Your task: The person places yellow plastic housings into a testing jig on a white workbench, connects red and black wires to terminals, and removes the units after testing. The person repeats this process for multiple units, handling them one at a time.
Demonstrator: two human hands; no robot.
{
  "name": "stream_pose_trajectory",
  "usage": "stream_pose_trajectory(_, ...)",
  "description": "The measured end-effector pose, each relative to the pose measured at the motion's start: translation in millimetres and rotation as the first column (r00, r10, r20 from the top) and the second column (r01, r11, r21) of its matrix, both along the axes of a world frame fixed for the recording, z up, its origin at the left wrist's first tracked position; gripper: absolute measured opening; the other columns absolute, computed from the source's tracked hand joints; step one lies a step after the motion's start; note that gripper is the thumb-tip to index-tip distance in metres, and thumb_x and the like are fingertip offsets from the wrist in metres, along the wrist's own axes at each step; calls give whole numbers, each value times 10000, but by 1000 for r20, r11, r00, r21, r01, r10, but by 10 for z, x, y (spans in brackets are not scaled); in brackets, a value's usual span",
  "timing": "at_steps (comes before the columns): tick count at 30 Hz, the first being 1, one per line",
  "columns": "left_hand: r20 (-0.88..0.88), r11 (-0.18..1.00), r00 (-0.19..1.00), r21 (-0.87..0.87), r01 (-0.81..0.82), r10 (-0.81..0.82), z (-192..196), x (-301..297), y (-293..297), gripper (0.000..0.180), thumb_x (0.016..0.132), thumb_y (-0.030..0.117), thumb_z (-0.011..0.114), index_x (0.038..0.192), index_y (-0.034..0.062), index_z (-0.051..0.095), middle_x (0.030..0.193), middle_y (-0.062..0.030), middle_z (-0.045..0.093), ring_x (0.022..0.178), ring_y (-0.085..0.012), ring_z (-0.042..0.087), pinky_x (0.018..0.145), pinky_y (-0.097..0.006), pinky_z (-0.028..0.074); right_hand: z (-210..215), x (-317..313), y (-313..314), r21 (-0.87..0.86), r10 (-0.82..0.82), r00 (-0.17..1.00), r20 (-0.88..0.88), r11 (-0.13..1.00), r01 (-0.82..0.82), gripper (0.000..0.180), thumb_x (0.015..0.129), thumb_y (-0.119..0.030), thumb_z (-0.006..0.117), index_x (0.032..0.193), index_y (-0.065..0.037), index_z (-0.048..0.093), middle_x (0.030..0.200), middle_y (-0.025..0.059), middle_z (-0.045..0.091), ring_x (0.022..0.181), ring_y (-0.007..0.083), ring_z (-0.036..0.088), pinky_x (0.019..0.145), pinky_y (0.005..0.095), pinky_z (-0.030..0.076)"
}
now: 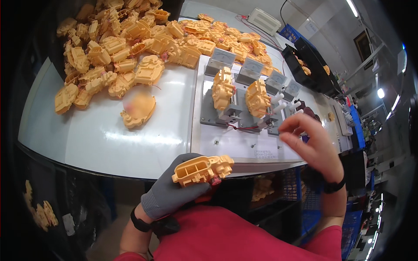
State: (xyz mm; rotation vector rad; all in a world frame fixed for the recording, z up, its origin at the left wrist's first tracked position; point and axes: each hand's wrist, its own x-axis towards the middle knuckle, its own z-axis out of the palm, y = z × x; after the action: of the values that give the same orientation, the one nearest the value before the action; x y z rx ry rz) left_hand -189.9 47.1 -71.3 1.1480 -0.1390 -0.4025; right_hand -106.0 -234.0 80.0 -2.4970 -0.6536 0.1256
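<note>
Left grip (174,191) – grey knit glove clasping ribbed yellow plastic housing (202,169); right hand (313,145) bare, fingers loose.

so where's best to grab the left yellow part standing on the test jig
Probably by its upper half, coming from above. The left yellow part stands upright with its lower end seated in the grey jig; only the top is free, and a second yellow part crowds its right side.
</note>
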Motion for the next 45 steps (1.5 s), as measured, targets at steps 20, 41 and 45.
stream_pose_trajectory(20, -127, 989, 992, -143, -24, 6, 68, 278, -547, 503, 1032, 315, 546, 1425, 39, 399, 1302, -95, 559, 1207, -213, 568, 1025, -363, 481, -1158, -539, 156, 710, 87, 989, -116, 704, 22, 505, 836, -140, 812, 1263, -32, 566, 1142, 79, 583, 972, 172, 634, 868, 288, 523)
stream_pose_trajectory(41, -276, 771, 961, -607, -193, 24, 5, 275, -165, 554, 1047, 388, 449, 1543, 177, 317, 1102, -92, 615, 947, -268, 631, 762, -400, 563, -1513, -147, -708, 857, -597, 802, 14, 420, 298, 328, 1022, -116, 562, 1327, -13, 504, 1254, 72, 540, 1119, 145, 515, 1028, 305, 386)
stream_pose_trajectory(45, -204, 766, 979, -628, -135, 6, 8, 289, -186, 559, 1039, 319, 447, 1554, 164, 294, 1070, -87, 595, 898, -224, 593, 745, -345, 534, -1542, -61, -711, 857, -564, 826, -15, 418, 301, 335, 1027, -133, 559, 1335, -14, 501, 1249, 68, 539, 1129, 138, 509, 1032, 297, 379)
